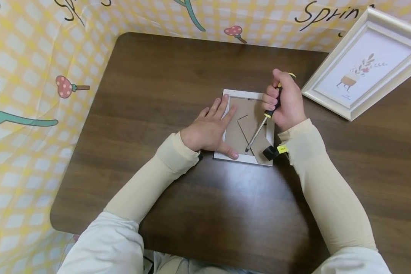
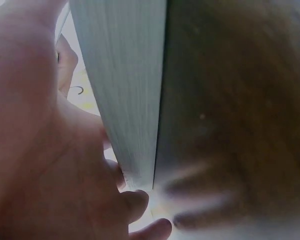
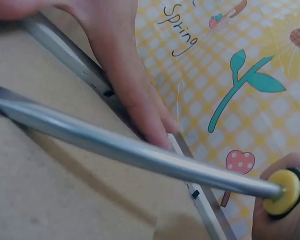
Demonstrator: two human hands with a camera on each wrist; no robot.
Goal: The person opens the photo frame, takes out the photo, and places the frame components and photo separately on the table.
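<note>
A small white picture frame (image 1: 239, 93) lies face down on the brown table, showing its brown backing board (image 1: 234, 131) with an angled cut line. My left hand (image 1: 207, 131) rests flat over its left side, fingers spread and thumb on the near edge. In my right hand (image 1: 289, 102) I grip a black-and-yellow screwdriver, its metal shaft (image 1: 258, 133) slanting down to the board near the front edge. Up close in the right wrist view, the shaft (image 3: 140, 157) crosses above the board, and small dark tabs (image 3: 195, 194) line the frame's inner rim. The left wrist view shows the frame's side (image 2: 125, 90).
A larger cream frame (image 1: 357, 110) with a plant picture stands at the back right, close to my right hand. A yellow checked cloth (image 1: 191, 23) hangs behind and left of the table (image 1: 150, 76). A black wrist camera (image 1: 270, 153) sits beside my right wrist.
</note>
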